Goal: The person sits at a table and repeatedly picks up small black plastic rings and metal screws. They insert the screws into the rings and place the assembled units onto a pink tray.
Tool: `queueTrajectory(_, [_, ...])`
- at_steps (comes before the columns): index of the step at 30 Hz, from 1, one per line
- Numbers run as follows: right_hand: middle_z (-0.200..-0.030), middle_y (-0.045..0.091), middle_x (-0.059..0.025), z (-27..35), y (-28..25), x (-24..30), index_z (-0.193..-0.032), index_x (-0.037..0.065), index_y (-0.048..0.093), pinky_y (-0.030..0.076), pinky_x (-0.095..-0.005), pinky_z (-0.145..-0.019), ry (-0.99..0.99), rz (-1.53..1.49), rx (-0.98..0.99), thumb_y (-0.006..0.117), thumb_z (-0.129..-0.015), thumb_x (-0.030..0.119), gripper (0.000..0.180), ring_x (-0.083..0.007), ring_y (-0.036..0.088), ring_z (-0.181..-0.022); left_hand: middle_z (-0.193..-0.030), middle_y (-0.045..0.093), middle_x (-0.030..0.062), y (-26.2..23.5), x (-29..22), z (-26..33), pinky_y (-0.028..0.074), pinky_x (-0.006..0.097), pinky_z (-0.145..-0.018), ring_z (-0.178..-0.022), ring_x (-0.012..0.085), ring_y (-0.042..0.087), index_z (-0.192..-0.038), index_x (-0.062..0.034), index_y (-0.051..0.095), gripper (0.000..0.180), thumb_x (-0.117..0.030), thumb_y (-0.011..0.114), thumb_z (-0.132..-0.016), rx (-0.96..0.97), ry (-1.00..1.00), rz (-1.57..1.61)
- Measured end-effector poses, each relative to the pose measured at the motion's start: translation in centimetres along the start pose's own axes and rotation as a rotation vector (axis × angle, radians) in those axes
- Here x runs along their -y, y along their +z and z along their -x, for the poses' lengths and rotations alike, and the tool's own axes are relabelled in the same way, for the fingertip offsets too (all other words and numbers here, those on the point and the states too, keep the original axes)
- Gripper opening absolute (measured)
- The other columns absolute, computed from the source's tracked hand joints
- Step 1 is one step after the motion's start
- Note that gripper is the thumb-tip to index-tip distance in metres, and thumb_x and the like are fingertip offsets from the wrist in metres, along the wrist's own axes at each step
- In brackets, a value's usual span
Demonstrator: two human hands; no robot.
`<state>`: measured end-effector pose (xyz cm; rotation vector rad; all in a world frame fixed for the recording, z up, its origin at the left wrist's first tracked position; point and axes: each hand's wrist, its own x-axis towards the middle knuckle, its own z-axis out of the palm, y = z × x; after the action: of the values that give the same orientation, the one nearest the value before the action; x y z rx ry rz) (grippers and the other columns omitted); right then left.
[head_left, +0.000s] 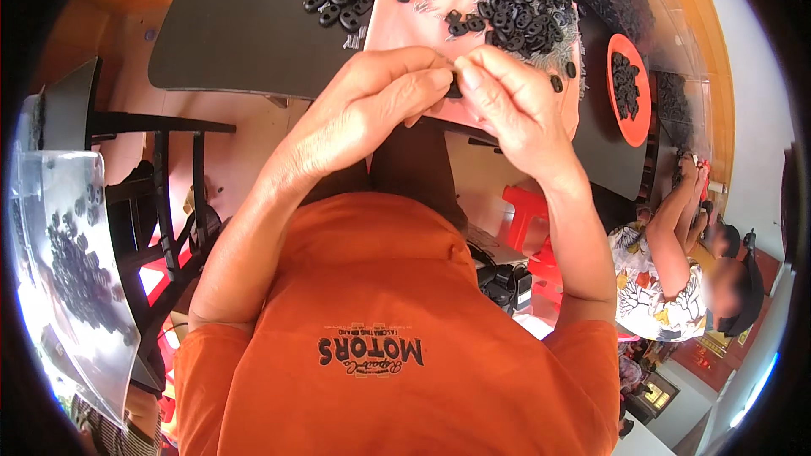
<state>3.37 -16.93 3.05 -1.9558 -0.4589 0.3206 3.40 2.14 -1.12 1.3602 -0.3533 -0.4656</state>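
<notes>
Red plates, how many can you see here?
1. The red plate, holding black pieces, is on the dark table, right of your right hand; others could be hidden.

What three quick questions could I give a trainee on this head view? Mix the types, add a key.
1. True or false: the left hand and right hand are close together, fingertips at a small black part.
2. Where is the red plate? A) left of both hands; B) right of both hands; C) under the hands.
3. Fill in: loose black parts lie on the dark table and on a ____ surface.

Key: 1 true; 2 B; 3 pink.
</notes>
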Motion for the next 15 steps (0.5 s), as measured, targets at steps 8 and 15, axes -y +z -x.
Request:
queueTrajectory(8, [-0.068, 0.047, -0.0062, -0.2, 0.7, -0.1, -0.082, -0.001, 0.049, 0.038, -0.0292, -0.055, -0.091, 0.052, -0.073, 0.051, -0.096, 0.013, 0.020, -0.0125, 0.045, -0.061, -0.067, 0.042, -0.0041, 0.3, -0.8, -0.3, 0.031, 0.020, -0.056, -0.063, 0.0055, 0.039, -0.078, -0.0059, 0.052, 0.028, -0.030, 0.051, -0.092, -0.039, -0.043, 0.050])
queueTrajectory(15, [-0.072, 0.055, -0.0101, -0.6, 0.7, -0.6, -0.083, 0.003, 0.051, 0.045, -0.0326, -0.051, -0.390, 0.438, -0.156, 0.062, -0.089, 0.018, 0.020, -0.0238, 0.057, -0.059, -0.065, 0.044, -0.0034, -0.2, -1.1, -0.6, 0.032, 0.021, -0.053, -0.060, 0.0067, 0.040, -0.072, -0.0051, 0.051, 0.023, -0.023, 0.052, -0.087, -0.080, -0.128, 0.145])
